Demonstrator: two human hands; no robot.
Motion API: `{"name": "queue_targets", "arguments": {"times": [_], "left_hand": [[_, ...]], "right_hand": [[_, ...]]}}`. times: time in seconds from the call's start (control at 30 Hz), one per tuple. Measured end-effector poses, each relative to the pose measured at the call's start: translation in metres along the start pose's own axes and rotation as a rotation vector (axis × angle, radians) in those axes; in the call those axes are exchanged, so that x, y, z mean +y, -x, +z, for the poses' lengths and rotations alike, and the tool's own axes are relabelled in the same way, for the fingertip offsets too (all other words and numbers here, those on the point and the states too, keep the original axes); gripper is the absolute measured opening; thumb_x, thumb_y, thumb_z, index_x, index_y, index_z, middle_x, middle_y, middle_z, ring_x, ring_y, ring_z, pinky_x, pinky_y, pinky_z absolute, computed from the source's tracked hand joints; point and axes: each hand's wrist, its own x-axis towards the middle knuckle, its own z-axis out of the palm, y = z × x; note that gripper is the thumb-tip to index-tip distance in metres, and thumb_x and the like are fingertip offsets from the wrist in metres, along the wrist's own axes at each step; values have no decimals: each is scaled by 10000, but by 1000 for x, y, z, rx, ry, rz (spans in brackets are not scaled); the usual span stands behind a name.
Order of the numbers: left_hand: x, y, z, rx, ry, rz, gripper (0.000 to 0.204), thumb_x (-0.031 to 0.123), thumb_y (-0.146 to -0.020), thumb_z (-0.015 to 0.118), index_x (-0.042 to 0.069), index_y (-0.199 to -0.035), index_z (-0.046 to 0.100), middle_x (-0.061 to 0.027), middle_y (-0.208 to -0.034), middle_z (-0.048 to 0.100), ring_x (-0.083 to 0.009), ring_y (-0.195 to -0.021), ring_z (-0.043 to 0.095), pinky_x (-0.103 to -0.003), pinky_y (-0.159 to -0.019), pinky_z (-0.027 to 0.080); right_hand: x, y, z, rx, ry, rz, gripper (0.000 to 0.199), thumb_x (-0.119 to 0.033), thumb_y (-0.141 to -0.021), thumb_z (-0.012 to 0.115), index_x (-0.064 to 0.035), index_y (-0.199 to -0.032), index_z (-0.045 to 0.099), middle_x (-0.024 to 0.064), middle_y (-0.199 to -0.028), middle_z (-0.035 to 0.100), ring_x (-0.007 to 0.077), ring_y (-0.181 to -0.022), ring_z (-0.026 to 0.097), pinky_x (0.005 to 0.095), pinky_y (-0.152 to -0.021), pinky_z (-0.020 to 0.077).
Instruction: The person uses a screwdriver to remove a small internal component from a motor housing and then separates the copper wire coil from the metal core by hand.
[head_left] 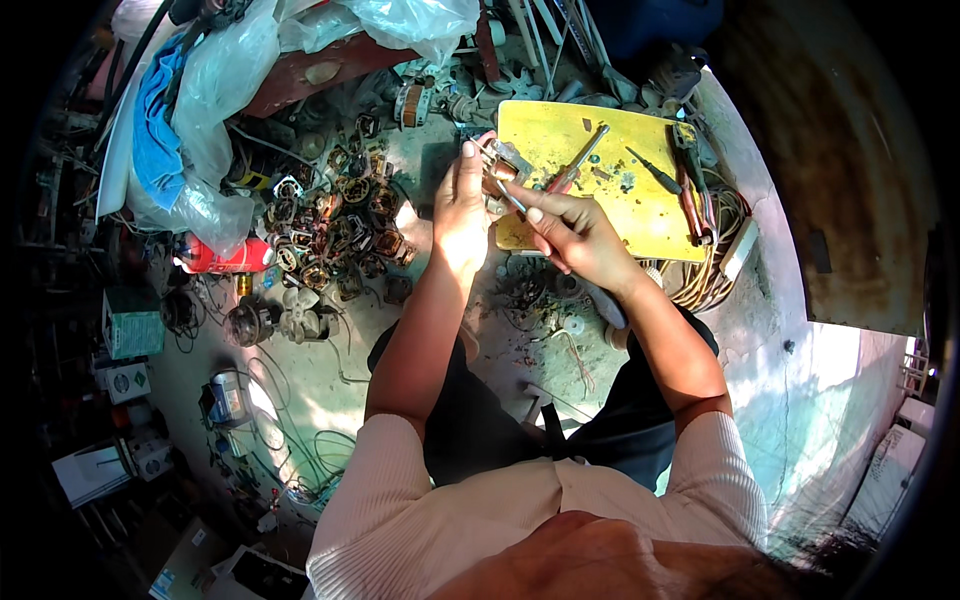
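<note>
My left hand (461, 208) is closed around a small metal motor part with copper winding (504, 166), held up at the left edge of a yellow board (640, 135). My right hand (582, 235) grips a thin metal tool (511, 197), its tip against the part. The tool's handle is hidden in my fingers, so its exact kind cannot be told. On the board beyond my right hand lie a long tool with a metal shaft (590, 148), a slim dark screwdriver (655, 170) and red-handled pliers (690, 205). Small dark scraps are scattered on the board.
Left of my hands lies a heap of copper-wound motor cores (345, 215). A red bottle (222, 254), plastic bags (225, 90) and a blue cloth (158, 125) are farther left. Coiled cable (705, 285) sits right of the board. Loose wires (575, 355) lie between my legs.
</note>
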Motion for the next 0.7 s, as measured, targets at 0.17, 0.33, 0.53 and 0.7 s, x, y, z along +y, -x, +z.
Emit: {"name": "queue_targets", "arguments": {"times": [0.17, 0.33, 0.53, 0.7], "left_hand": [[-3, -6, -6, -120, 530, -147, 629, 541, -1004, 365, 39, -1371, 456, -119, -1242, 588, -247, -1029, 635, -384, -764, 582], [2, -12, -11, -100, 670, -121, 620, 519, -1020, 313, 29, -1374, 447, -146, -1298, 571, -289, -1145, 591, -471, -895, 536], [0, -7, -11, -91, 489, -66, 607, 514, -1024, 302, 23, -1353, 443, -134, -1221, 600, -264, -1101, 609, -480, -871, 557], [-8, -13, -25, -233, 627, -65, 592, 501, -1029, 290, 24, -1356, 418, -145, -1212, 599, -275, -1067, 627, -505, -833, 577]], "right_hand": [[31, 0, 27, 37, -22, -138, 361, -164, -1028, 448, -112, -1373, 540, -28, -626, 480, 39, -529, 430, 204, -522, 387], [16, 2, 19, 136, -7, -123, 378, -178, -1030, 456, -117, -1398, 510, -34, -635, 485, 38, -520, 435, 200, -507, 383], [24, -1, 14, -18, 330, -169, 335, -156, -1008, 515, -139, -1335, 587, -7, -683, 545, 58, -604, 486, 225, -598, 438], [20, -2, 15, 194, 434, -217, 336, -116, -956, 554, -170, -1279, 629, 133, -698, 617, 171, -582, 578, 285, -632, 497]]}}
